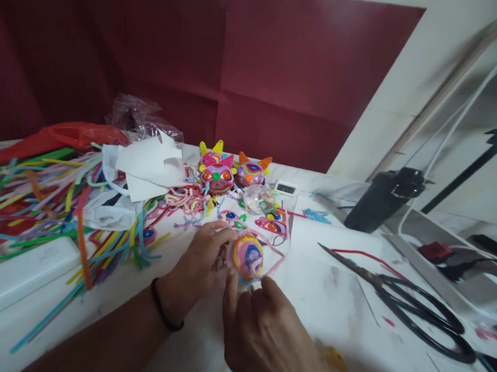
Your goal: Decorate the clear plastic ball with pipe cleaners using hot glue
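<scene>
1. The ball (247, 256) is showing rings of orange, yellow, pink and blue wound round it, and a thin pink pipe cleaner (274, 264) is looping off its right side. It is sitting just above the white table (329, 303), between the two hands, in front of the finished horned faces (218, 173).
2. The ball's lower edge is hiding behind the right fingers, so where the pink strand is ending is hard to make out. The right wrist is running out of the bottom edge. A yellow scrap (335, 358) beside it is too blurred to name.
3. The left hand (197, 270) is reaching in from the lower left, a black band (163, 310) circling its wrist, thumb and fingertips pinching the ball's left side. The right hand (265, 333) is lying back-up below the ball, fingers curling onto its underside and gripping it. Black scissors (409, 308) are lying well apart on the right, and a heap of loose coloured strands (41, 196) is spreading on the left.
</scene>
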